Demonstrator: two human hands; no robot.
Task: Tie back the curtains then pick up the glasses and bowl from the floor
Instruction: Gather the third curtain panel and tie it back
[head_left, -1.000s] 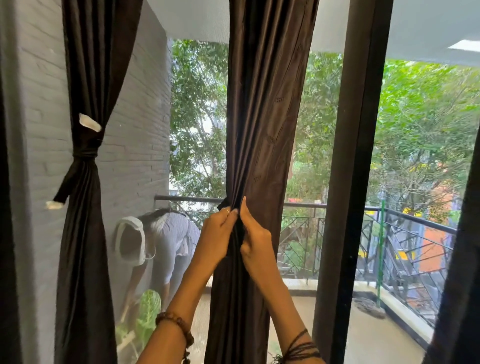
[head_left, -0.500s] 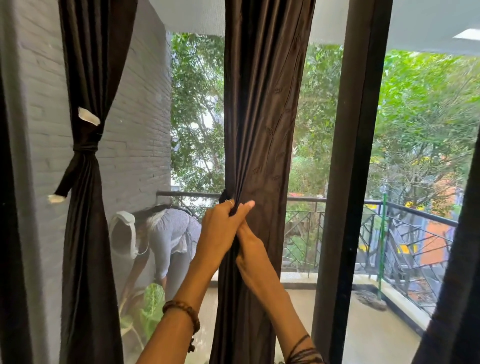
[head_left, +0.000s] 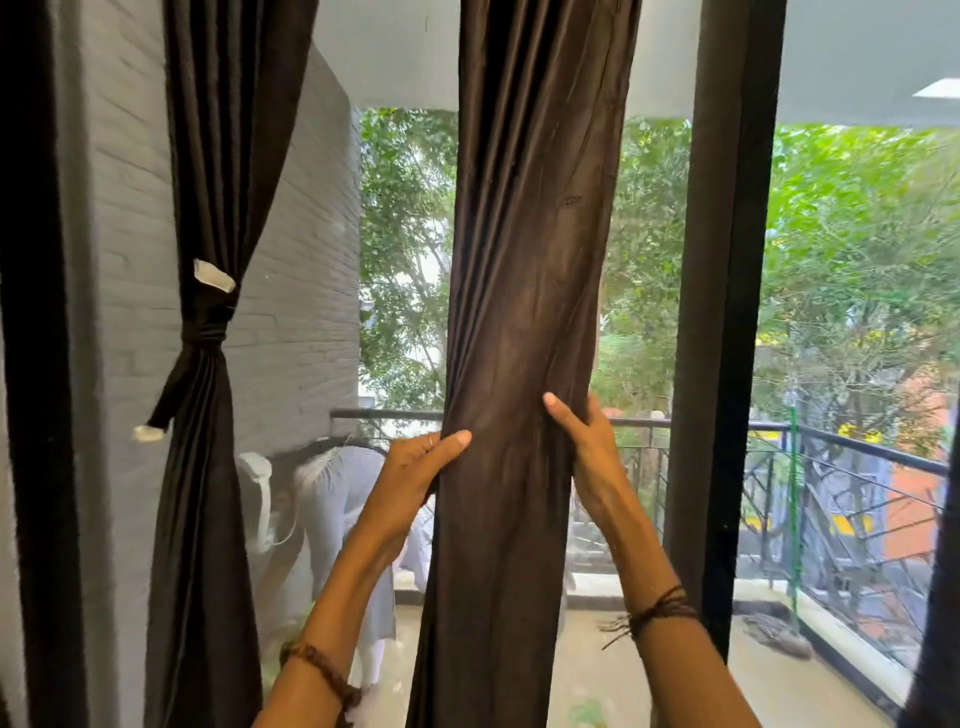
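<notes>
A dark brown curtain (head_left: 519, 312) hangs straight down the middle of the glass door. My left hand (head_left: 415, 473) grips its left edge at railing height, thumb across the front folds. My right hand (head_left: 587, 452) grips the right edge, fingers wrapped behind the cloth. The fabric is gathered between both hands. To the left, a second dark curtain (head_left: 202, 467) is bound at its waist by a knotted tie-back (head_left: 208, 332) with white ends. No glasses or bowl are in sight.
A dark door frame post (head_left: 722, 312) stands right of the held curtain. A grey brick wall (head_left: 291, 312) and a balcony with a black railing (head_left: 857, 447) lie beyond the glass. The pane reflects a bent-over person (head_left: 337, 493). Another dark curtain edge (head_left: 935, 623) shows far right.
My hands were pinched together at the curtain's centre; they have moved apart to its left and right edges, wrapping around the gathered cloth. The camera view has tilted slightly.
</notes>
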